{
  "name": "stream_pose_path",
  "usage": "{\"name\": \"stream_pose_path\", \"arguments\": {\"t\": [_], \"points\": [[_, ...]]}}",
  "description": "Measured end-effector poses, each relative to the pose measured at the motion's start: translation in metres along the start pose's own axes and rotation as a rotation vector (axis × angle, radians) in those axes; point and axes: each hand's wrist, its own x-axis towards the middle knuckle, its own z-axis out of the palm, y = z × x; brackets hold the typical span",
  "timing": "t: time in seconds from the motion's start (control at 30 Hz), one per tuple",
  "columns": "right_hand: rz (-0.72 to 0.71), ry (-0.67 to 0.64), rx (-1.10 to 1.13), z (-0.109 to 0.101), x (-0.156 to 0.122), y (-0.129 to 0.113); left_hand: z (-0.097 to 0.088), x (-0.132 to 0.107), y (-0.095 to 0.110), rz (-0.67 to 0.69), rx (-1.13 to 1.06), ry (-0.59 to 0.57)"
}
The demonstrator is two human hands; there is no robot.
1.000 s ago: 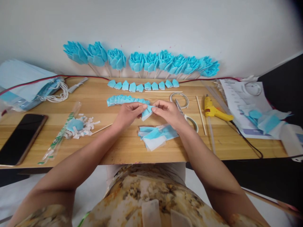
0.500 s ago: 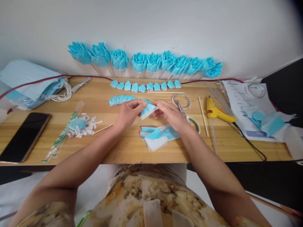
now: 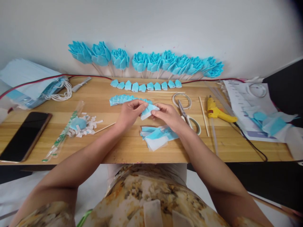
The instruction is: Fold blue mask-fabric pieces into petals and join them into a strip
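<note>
Head view, watched from my remote seat: both bare hands are at work over the middle of a wood-topped table point(image 3: 123, 154). Left hand point(image 3: 129, 114) closed in a pinch, thumb against fingers, gripping the left side of a small blue fabric piece point(image 3: 147, 111). Right hand point(image 3: 168, 116) also pinching, thumb on the piece's right corner, other fingers partly hidden from me. The piece sits between the two hands, held off the tabletop, its white edge toward the near side.

Just beyond it I log a strip of overlapping blue folds point(image 3: 123, 99), partly covered by the left hand. Farther still, a row of ten folded blue petals point(image 3: 142, 87), spaced left to right. Near side, below the hands — a loose pile of blue and white strips point(image 3: 156, 140), its right end under the right forearm.

Right of the right hand: scissors point(image 3: 184, 114), tips pointing far and lying across a roll of tape point(image 3: 173, 100). Then a wooden stick point(image 3: 204, 116), then a yellow glue gun point(image 3: 216, 112). To the left I note white scraps point(image 3: 92, 124) around a blue lump point(image 3: 79, 123), and a dark phone point(image 3: 26, 135) at the near left. Blue flowers point(image 3: 139, 61) on sticks lean against the far wall point(image 3: 151, 22).
</note>
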Motion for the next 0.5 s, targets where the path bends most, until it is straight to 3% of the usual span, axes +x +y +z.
{"name": "stream_pose_path", "arguments": {"t": [0.2, 0.5], "points": [[0.007, -0.011, -0.022, 0.001, 0.0003, 0.003, 0.0006, 0.0006, -0.002, 0.023, 0.021, 0.024], [-0.037, 0.113, -0.078, 0.0006, 0.003, 0.0038, 0.0017, -0.0017, -0.0012, 0.004, -0.062, 0.017]]}}
